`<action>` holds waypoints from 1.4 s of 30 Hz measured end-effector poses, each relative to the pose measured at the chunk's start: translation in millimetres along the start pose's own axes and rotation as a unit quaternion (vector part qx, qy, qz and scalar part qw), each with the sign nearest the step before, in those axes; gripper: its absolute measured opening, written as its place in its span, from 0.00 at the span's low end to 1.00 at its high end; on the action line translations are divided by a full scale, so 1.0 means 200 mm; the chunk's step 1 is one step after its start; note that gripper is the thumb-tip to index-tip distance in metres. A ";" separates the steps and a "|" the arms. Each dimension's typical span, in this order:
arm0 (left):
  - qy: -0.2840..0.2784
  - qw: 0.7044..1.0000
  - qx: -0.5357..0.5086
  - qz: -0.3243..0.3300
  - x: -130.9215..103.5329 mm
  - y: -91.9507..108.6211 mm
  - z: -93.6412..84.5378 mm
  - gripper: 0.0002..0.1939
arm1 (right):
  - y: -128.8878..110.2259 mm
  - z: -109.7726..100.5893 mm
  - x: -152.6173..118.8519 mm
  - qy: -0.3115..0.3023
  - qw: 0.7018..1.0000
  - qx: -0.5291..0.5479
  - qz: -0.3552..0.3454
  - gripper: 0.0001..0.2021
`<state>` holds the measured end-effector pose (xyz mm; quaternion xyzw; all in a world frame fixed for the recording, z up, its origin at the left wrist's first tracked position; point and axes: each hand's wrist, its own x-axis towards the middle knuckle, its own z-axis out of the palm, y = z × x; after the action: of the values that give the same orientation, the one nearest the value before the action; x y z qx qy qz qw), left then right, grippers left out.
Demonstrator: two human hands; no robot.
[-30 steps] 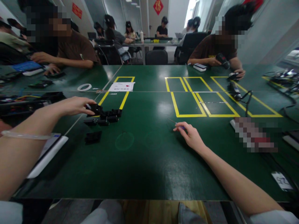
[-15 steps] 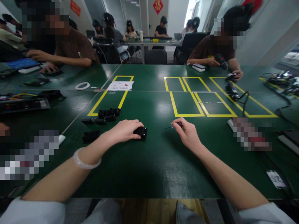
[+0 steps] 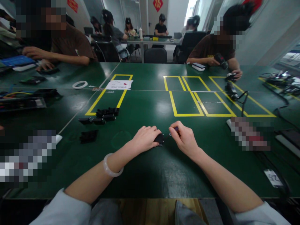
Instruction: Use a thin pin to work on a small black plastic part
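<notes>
From my end I have both bare hands close together over the green table (image 3: pixel 140 178), near its middle. My left hand (image 3: pixel 147 138) is curled over a small black block (image 3: pixel 159 139), its thumb and fingers pinching the sides so that only the right end shows. I can't tell whether the block rests on the tabletop or is held just above it. Just beside it, my right hand (image 3: pixel 184 136) is folded around a small screwdriver (image 3: pixel 176 128), thumb against fingers at the purple handle, with the metal end pointing left toward the block. The 2 hands are near each other but apart.

Off to the left I see a cluster of black pieces (image 3: pixel 105 115) by the yellow tape (image 3: pixel 173 103), and 1 more black piece (image 3: pixel 88 136) lies nearer to me. A sheet of paper (image 3: pixel 120 84) lies beyond the cluster, with a white ring (image 3: pixel 80 84) (a tape roll, by its look) to its left. Across the table, a co-worker (image 3: pixel 203 50) on the right grips a dark power tool (image 3: pixel 220 61).
</notes>
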<state>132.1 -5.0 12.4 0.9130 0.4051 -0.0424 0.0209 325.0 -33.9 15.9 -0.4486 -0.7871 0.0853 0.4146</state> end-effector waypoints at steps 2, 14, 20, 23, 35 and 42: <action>0.002 1.000 -0.003 -0.002 0.00 0.01 0.01 0.18 | 0.01 0.00 0.00 -0.006 1.000 -0.009 0.002 0.10; 0.023 1.000 -0.021 -0.003 0.00 0.01 0.04 0.18 | 0.00 0.00 0.01 -0.047 0.996 -0.072 0.003 0.14; 0.046 0.998 -0.049 0.005 0.00 0.03 0.06 0.21 | -0.02 0.00 0.02 -0.062 0.991 -0.116 -0.014 0.16; 0.070 0.994 -0.077 0.018 0.01 0.05 0.10 0.23 | -0.03 0.00 0.01 -0.063 0.990 -0.124 -0.013 0.15; 0.100 0.979 -0.179 0.016 0.01 0.05 0.21 0.20 | -0.08 -0.03 0.06 -0.119 0.964 -0.235 0.030 0.13; 0.114 0.971 -0.207 0.013 0.00 0.05 0.21 0.17 | -0.09 -0.09 0.09 -0.175 0.954 -0.241 -0.016 0.06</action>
<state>137.9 -14.9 -30.2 0.8926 0.3932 0.1472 0.1640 321.4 -35.2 46.7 -0.5006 -0.8517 -0.0366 0.1508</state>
